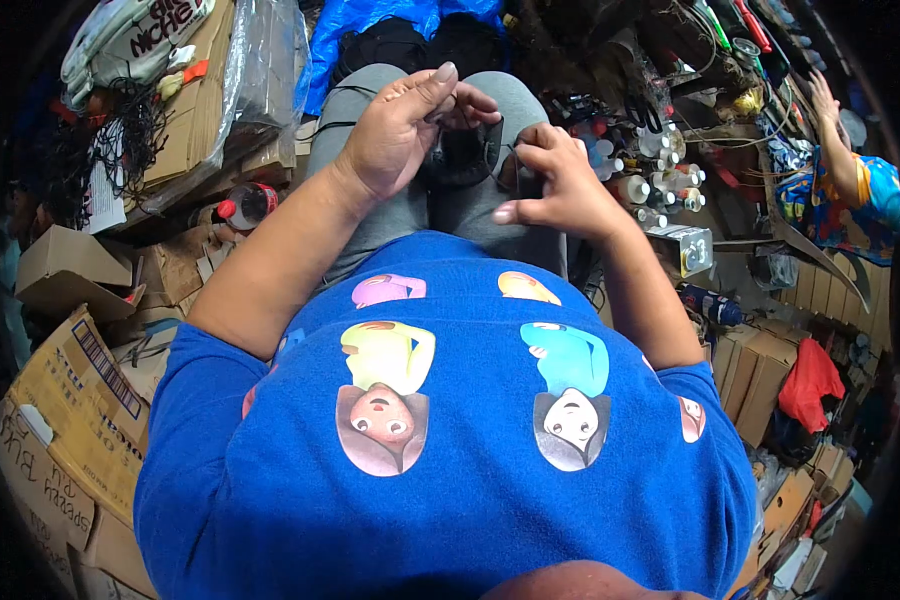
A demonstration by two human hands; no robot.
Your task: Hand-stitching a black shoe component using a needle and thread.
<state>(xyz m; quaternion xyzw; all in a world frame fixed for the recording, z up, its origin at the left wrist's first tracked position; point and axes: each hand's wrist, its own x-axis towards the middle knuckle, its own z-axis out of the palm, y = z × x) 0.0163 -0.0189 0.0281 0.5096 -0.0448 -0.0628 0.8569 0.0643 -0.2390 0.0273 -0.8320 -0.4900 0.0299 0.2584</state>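
while left hand [402,128] curls over dark cloth [462,158], right hand [555,180] pinches (over lap).

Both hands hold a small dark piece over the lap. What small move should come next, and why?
Probably the right hand should pull its thin dark cord taut. The left hand already pinches the dark piece above the grey-clad knees, and the cord seems to curve slack between the hands. What the piece is, I cannot tell.

Cramped, dim workroom — flattened cardboard boxes [80,400] at left, blue tarp [370,25] ahead, cluttered bench [730,150] at right.
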